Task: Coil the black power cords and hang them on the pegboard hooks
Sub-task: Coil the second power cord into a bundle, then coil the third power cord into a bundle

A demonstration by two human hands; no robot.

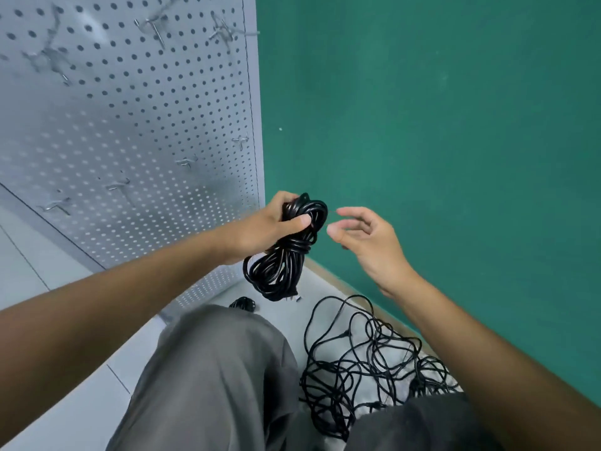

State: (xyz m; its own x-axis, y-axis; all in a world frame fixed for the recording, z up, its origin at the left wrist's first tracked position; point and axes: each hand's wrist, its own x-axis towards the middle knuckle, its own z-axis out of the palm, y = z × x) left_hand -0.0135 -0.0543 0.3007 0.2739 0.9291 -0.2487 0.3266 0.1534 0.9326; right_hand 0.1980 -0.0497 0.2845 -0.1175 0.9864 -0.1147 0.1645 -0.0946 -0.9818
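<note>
Black loose cords (367,362) are lying tangled on the floor (65,402), partly hidden behind grey trouser legs (214,379). Above them, the left hand (260,229) is gripping a coiled cord (286,252), the right hand (364,237) hovering just beside it, fingers loosely spread. Beyond, pegboard (130,118) hooks (187,162) are blurring.

Both forearms are bare to the edge of view, with no sleeves, watch or rings on the left hand (260,227) or right hand (364,242); loose grey trousers (211,369) cover both legs
</note>
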